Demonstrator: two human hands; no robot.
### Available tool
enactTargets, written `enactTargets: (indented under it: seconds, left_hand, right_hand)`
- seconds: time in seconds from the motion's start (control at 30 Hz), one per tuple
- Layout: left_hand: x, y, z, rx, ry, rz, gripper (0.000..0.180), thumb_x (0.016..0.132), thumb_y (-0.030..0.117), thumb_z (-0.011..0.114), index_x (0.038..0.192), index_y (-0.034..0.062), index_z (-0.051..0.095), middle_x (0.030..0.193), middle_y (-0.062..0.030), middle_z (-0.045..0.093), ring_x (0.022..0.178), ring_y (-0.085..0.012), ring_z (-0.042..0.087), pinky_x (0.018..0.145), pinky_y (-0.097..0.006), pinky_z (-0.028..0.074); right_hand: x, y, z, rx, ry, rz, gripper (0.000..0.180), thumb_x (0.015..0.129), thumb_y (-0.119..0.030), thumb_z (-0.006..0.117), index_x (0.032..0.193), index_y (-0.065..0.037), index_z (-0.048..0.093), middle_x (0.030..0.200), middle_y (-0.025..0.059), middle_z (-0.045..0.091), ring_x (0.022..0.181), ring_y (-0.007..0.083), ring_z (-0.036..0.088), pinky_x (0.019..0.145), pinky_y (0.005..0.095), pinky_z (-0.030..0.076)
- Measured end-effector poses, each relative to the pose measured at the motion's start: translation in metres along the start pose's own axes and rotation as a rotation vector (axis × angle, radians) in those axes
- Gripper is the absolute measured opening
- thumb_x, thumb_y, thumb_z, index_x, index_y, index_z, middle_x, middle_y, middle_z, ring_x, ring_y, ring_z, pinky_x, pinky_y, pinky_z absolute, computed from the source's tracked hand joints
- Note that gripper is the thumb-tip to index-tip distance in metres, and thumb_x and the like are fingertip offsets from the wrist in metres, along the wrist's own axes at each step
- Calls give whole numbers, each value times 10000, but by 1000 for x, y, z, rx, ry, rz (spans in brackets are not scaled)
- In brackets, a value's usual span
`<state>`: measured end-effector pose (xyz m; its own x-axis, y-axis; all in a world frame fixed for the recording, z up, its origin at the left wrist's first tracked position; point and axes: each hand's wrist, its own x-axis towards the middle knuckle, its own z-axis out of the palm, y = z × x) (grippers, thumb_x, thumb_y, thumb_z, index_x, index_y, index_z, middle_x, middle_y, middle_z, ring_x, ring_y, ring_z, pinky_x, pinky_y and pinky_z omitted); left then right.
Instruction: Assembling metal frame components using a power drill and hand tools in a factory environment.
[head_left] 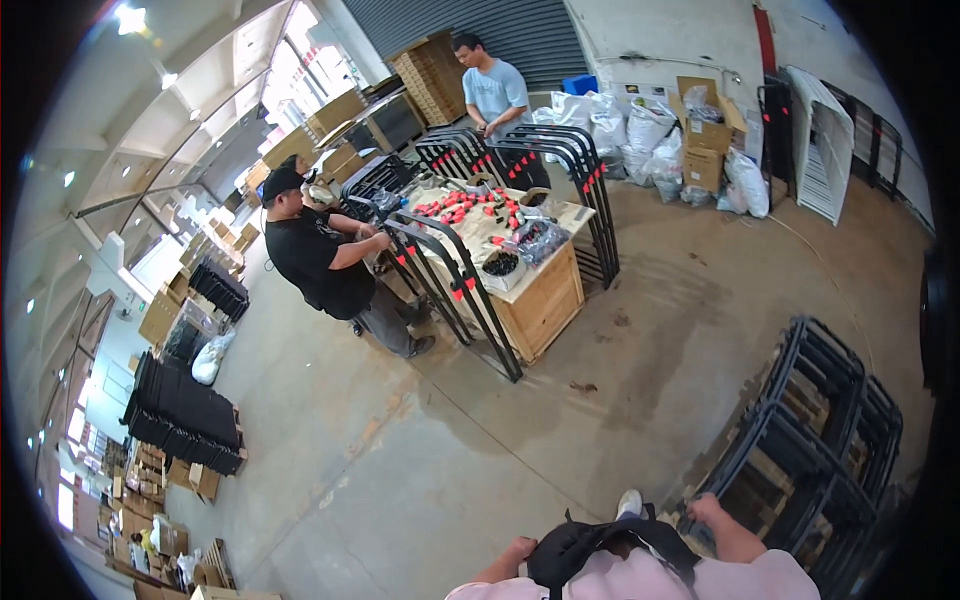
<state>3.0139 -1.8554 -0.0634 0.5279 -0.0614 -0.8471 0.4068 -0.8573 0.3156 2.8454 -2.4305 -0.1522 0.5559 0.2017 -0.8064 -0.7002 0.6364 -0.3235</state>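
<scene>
At the lower edge, my left hand [520, 547] hangs beside the black bag [562, 556] worn at my front. Its fingers look curled, with nothing visible in them. My right hand [704, 508] is out to the right, its fingers curled in; whether they hold anything is hidden. Nearest to it is a stack of black metal frames [790, 432] lying on the floor; I cannot tell whether the hand touches them. Pale wood shows between their bars. My white shoe [630, 503] is on the concrete floor ahead.
Ahead stands a wooden worktable [545, 305] with red and black parts on top and black tubular frames [455, 265] leaning around it. Two people, a black shirt [305, 250] and a blue shirt [495, 92], work there. Sacks [645, 130] line the wall; black stacks [185, 415] stand left.
</scene>
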Motion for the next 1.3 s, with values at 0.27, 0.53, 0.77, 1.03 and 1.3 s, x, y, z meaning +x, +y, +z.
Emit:
enactTargets:
  seconds: [0.27, 0.53, 0.77, 1.03, 1.3]
  left_hand:
    - [111, 186, -204, -590, 394, -30, 206, 945, 254, 636, 858, 71, 672, 729, -42, 643, 568, -161, 537, 528, -353, 433]
    - [168, 386, -615, -1101, 1058, 644, 372, 981, 363, 644, 1034, -5, 666, 841, -28, 628, 727, -142, 556, 667, -320, 474]
    - [224, 518, -715, -1404, 722, 500, 367, 969, 398, 696, 1003, 32, 699, 774, -37, 655, 659, -154, 616, 621, -335, 497]
    - [190, 490, -667, -1551, 1056, 542, 298, 986, 271, 708, 784, 146, 527, 609, 60, 443, 464, -74, 391, 423, -273, 302]
    - [147, 598, -535, -1823, 1092, 617, 339, 1046, 307, 608, 800, 106, 487, 654, 14, 454, 550, -108, 438, 490, -290, 383]
  right_hand:
    - [8, -291, 80, -549, 696, -482, 173, 953, -98, 579, 1069, 14, 643, 826, 110, 674, 604, 212, 642, 472, 350, 463]
    - [89, -279, 85, -542, 634, -223, 63, 824, -17, 635, 880, -31, 610, 644, 82, 579, 556, 252, 593, 476, 383, 447]
    - [102, -232, 16, -264, 495, 222, 258, 818, -380, 595, 829, -147, 706, 764, 94, 668, 655, 301, 632, 540, 465, 432]
    - [157, -498, 62, -828, 618, -196, 160, 851, -118, 682, 819, 39, 677, 773, 146, 684, 590, 272, 646, 521, 391, 503]
    - [209, -708, 192, -811, 429, -437, 405, 913, -177, 635, 1221, 83, 674, 971, 145, 751, 815, 195, 716, 752, 316, 561]
